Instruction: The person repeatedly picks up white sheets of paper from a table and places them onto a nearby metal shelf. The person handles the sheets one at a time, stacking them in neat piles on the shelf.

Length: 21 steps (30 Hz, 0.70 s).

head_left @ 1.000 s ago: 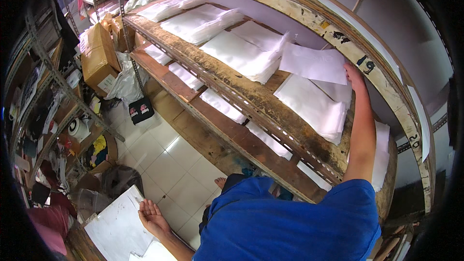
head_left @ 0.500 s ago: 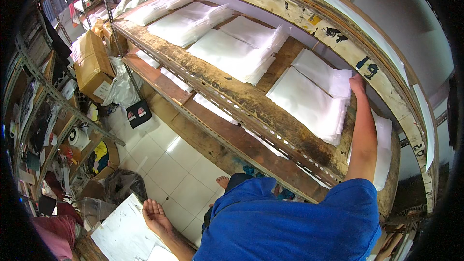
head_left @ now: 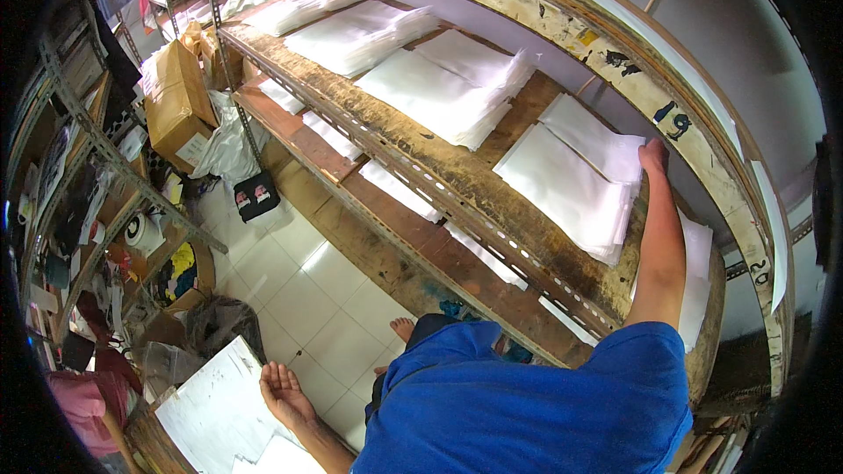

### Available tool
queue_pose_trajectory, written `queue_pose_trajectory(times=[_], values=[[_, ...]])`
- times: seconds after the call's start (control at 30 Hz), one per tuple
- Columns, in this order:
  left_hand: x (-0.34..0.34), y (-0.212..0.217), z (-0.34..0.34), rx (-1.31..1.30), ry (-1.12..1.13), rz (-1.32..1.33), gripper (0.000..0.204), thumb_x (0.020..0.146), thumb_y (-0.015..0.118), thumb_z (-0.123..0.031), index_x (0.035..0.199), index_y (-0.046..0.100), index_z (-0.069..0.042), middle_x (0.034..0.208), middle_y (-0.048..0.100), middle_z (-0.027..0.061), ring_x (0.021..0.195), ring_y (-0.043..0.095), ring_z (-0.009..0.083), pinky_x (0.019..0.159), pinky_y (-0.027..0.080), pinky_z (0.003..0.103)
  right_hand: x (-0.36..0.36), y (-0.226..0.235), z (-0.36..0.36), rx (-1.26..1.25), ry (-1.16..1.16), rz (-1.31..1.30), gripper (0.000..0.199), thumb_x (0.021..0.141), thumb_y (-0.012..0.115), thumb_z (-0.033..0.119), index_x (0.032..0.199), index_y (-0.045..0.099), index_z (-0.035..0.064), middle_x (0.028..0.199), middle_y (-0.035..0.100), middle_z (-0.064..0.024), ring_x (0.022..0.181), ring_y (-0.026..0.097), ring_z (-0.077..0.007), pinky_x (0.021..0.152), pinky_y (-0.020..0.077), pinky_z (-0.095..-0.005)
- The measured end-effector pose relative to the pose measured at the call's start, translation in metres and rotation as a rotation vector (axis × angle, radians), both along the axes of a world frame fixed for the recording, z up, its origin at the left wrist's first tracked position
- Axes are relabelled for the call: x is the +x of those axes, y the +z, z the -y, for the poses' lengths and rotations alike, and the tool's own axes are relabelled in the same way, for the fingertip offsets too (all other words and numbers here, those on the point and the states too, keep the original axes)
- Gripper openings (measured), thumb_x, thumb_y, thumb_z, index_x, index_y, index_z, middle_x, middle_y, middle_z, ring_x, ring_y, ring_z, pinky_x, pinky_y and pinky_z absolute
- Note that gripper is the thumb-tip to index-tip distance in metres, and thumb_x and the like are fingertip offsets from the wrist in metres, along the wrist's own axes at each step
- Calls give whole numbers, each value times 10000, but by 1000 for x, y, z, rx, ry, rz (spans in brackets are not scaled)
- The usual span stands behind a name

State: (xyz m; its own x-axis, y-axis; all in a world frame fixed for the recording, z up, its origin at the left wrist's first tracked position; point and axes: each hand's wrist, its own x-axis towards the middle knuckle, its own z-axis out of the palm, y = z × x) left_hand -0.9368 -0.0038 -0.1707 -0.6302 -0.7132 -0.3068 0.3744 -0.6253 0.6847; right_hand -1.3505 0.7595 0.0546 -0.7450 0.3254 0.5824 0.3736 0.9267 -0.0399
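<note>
Paper (head_left: 590,130) on the shelf (head_left: 527,107) touches the right hand (head_left: 653,158), grip unclear. Left hand (head_left: 286,393), off the shelf: open, empty. Keep edges even.

Between the middle paper stack (head_left: 430,96) and the stack under our right hand (head_left: 652,156), we have a bare strip of wooden shelf (head_left: 509,133) wide enough for a hand. The painted beam (head_left: 606,57) limits us overhead, and our right forearm (head_left: 663,254) blocks the way to the rightmost sheets (head_left: 697,272). Beside our left hand (head_left: 286,395), open room spans the tiled floor (head_left: 303,316).
</note>
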Motion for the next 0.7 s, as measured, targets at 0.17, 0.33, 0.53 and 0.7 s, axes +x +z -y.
queue_pose_trajectory(times=[0.17, 0.33, 0.53, 0.7], values=[[15, 10, -3, 9, 77, 90, 365, 999, 437, -303, 1202, 558, -25, 1160, 611, 120, 1063, 581, 221, 928, 460, 359, -38, 27, 53, -95, 191, 8, 274, 813, 597, 234, 977, 625, 17, 1020, 654, -190, 960, 617, -359, 826, 485, -415], [22, 50, -12, -120, 146, 138, 370, 982, 466, -313, 1180, 560, -14, 1142, 609, 130, 1052, 581, 226, 944, 449, 372, -96, 55, 183, -293, 823, 125, 285, 917, 577, 217, 1111, 602, 10, 1035, 645, -117, 970, 603, -214, 853, 465, -330], [56, 61, -15, -178, 226, 119, 345, 992, 441, -264, 1151, 570, 14, 1113, 628, 123, 1014, 610, 207, 927, 468, 351, -40, 77, 467, -299, 1402, 426, 240, 941, 540, 140, 1131, 564, -5, 984, 610, -78, 903, 567, -168, 826, 450, -302], [100, 78, -32, -254, 376, 203, 326, 1002, 423, -233, 1143, 576, 17, 1117, 630, 115, 1018, 612, 192, 918, 468, 326, 34, 25, 645, -62, 1790, 543, 218, 890, 579, 112, 1076, 584, -1, 834, 625, -89, 750, 582, -183, 693, 475, -335]])
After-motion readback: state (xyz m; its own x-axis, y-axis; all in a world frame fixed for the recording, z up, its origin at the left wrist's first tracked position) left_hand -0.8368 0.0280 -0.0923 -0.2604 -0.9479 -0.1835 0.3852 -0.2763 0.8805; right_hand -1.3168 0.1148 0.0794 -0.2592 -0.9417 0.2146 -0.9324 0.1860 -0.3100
